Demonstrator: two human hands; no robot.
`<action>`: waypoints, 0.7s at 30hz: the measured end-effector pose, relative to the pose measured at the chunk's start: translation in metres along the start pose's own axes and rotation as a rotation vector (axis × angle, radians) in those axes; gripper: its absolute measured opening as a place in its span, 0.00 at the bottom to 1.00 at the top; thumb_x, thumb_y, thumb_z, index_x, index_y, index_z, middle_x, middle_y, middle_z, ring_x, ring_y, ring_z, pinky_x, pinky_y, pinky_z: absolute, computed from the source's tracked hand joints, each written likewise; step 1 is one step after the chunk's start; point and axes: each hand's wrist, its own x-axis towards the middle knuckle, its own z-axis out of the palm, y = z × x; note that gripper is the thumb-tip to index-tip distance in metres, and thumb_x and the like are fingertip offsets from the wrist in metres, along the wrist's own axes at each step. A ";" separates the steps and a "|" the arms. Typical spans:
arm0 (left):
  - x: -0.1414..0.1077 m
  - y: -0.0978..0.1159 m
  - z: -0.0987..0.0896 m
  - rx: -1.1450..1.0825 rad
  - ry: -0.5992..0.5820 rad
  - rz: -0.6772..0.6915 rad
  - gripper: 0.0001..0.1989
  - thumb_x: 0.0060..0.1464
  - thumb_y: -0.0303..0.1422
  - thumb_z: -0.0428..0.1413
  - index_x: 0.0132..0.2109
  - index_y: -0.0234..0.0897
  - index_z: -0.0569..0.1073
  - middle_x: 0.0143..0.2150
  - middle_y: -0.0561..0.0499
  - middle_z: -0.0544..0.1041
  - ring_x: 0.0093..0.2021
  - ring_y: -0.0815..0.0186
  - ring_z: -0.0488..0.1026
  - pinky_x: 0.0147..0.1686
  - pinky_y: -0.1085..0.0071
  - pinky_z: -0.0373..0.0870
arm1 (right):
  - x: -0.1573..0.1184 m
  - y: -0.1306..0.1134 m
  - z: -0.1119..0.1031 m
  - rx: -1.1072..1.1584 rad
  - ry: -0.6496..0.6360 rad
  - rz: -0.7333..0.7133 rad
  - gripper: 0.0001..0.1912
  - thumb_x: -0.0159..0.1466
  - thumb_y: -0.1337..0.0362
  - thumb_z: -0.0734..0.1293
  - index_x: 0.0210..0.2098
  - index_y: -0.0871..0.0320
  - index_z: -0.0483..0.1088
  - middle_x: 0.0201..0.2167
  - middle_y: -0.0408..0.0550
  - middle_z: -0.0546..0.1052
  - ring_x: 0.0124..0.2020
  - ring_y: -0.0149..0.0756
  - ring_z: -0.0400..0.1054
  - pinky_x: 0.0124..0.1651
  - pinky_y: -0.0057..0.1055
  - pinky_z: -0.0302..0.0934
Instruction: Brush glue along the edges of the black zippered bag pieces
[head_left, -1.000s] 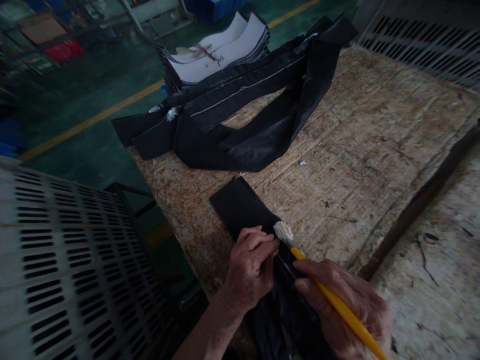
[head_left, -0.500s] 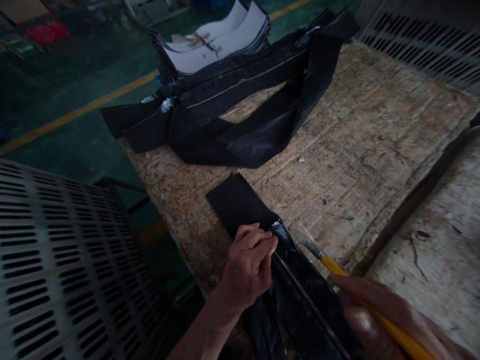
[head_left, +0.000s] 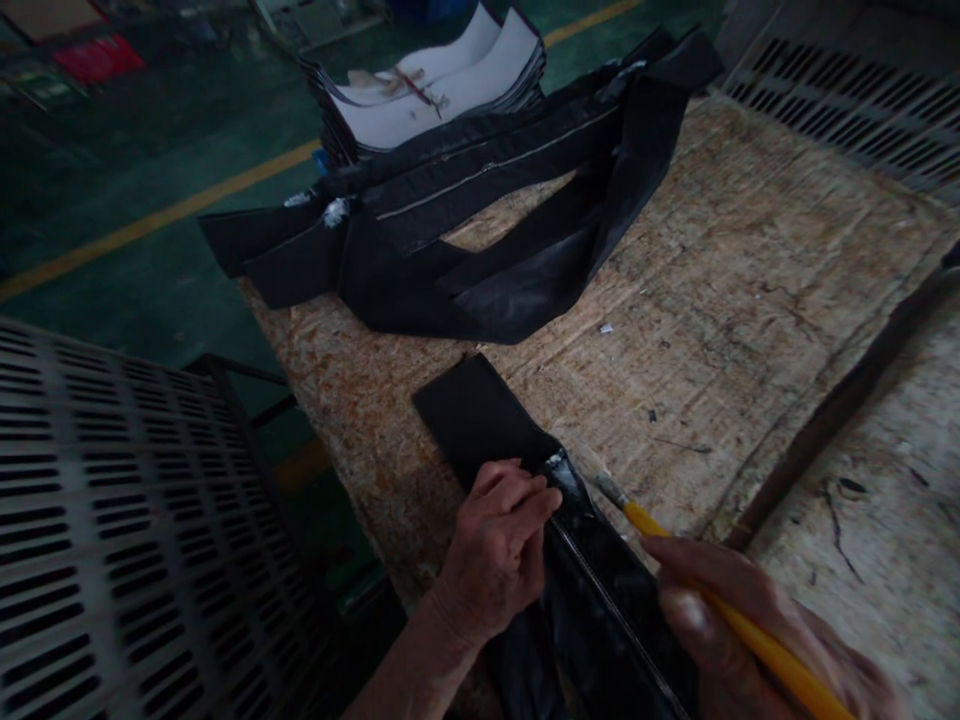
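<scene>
A black strip with a zipper [head_left: 487, 415] lies on the chipboard table, its flat end pointing up and left. My left hand [head_left: 502, 545] is closed on the strip just below that flat end, beside a small whitish patch. In my right hand [head_left: 727, 610] is a brush with a yellow handle [head_left: 646, 523]; its bristle tip is close to the strip's right edge near the patch. Whether the bristles touch the strip I cannot tell. Part of the strip is hidden under my hands.
Further back on the chipboard table [head_left: 750, 300] lie more black zippered pieces [head_left: 480, 290], with a stack of curved white-faced sheets [head_left: 420, 120] behind. Slatted grey crates [head_left: 112, 500] stand at the left and the back right [head_left: 832, 90].
My right hand has moved slightly left and up, bringing the brush tip nearer to the strip. My left hand keeps its hold. The view has shifted a little.
</scene>
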 end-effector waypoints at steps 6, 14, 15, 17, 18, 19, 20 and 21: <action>0.002 0.002 0.000 0.006 -0.008 -0.012 0.14 0.52 0.17 0.50 0.42 0.36 0.73 0.36 0.49 0.75 0.39 0.65 0.69 0.48 0.62 0.72 | 0.029 0.011 0.024 0.232 -0.104 -0.277 0.08 0.69 0.62 0.59 0.38 0.56 0.68 0.30 0.39 0.75 0.29 0.26 0.71 0.32 0.20 0.64; 0.004 0.003 0.001 0.016 0.045 0.001 0.13 0.52 0.18 0.51 0.40 0.35 0.73 0.35 0.48 0.76 0.37 0.66 0.70 0.45 0.62 0.74 | 0.041 0.021 0.007 0.232 -0.055 -0.096 0.08 0.68 0.58 0.62 0.37 0.52 0.70 0.27 0.34 0.74 0.23 0.22 0.68 0.25 0.16 0.60; 0.004 0.003 0.000 0.016 0.040 -0.004 0.13 0.52 0.18 0.50 0.40 0.35 0.73 0.35 0.48 0.76 0.37 0.65 0.70 0.44 0.62 0.74 | 0.041 0.022 0.010 0.254 -0.071 -0.102 0.08 0.68 0.58 0.62 0.36 0.52 0.70 0.27 0.34 0.74 0.23 0.21 0.68 0.25 0.15 0.60; 0.004 0.003 -0.001 0.012 0.025 -0.020 0.13 0.52 0.17 0.50 0.41 0.35 0.74 0.35 0.48 0.76 0.37 0.65 0.70 0.44 0.62 0.75 | 0.042 0.024 0.018 0.280 -0.124 -0.140 0.07 0.68 0.59 0.61 0.37 0.52 0.69 0.29 0.34 0.75 0.26 0.22 0.70 0.28 0.15 0.61; 0.004 0.004 -0.001 0.011 0.020 -0.025 0.13 0.52 0.17 0.50 0.41 0.35 0.74 0.35 0.48 0.76 0.38 0.65 0.70 0.44 0.62 0.75 | 0.042 0.026 0.020 0.274 -0.148 -0.156 0.07 0.68 0.59 0.61 0.38 0.52 0.69 0.31 0.34 0.75 0.28 0.23 0.70 0.29 0.16 0.62; 0.004 0.004 -0.001 0.010 0.019 -0.026 0.14 0.52 0.17 0.50 0.41 0.34 0.74 0.35 0.48 0.76 0.38 0.65 0.70 0.44 0.62 0.75 | 0.042 0.027 0.022 0.264 -0.165 -0.178 0.06 0.68 0.60 0.61 0.38 0.52 0.69 0.32 0.35 0.75 0.29 0.23 0.71 0.30 0.17 0.62; 0.004 0.004 -0.001 0.009 0.023 -0.024 0.14 0.52 0.17 0.50 0.41 0.34 0.74 0.35 0.47 0.76 0.38 0.65 0.70 0.44 0.62 0.74 | 0.042 0.028 0.022 0.254 -0.173 -0.205 0.06 0.68 0.60 0.61 0.39 0.52 0.69 0.32 0.36 0.75 0.30 0.24 0.71 0.31 0.18 0.63; 0.004 0.004 0.000 0.007 0.030 -0.021 0.14 0.51 0.17 0.50 0.41 0.34 0.74 0.35 0.47 0.76 0.37 0.65 0.70 0.44 0.62 0.74 | 0.042 0.028 0.020 0.247 -0.179 -0.232 0.07 0.68 0.60 0.61 0.39 0.53 0.69 0.32 0.37 0.75 0.30 0.25 0.71 0.31 0.19 0.63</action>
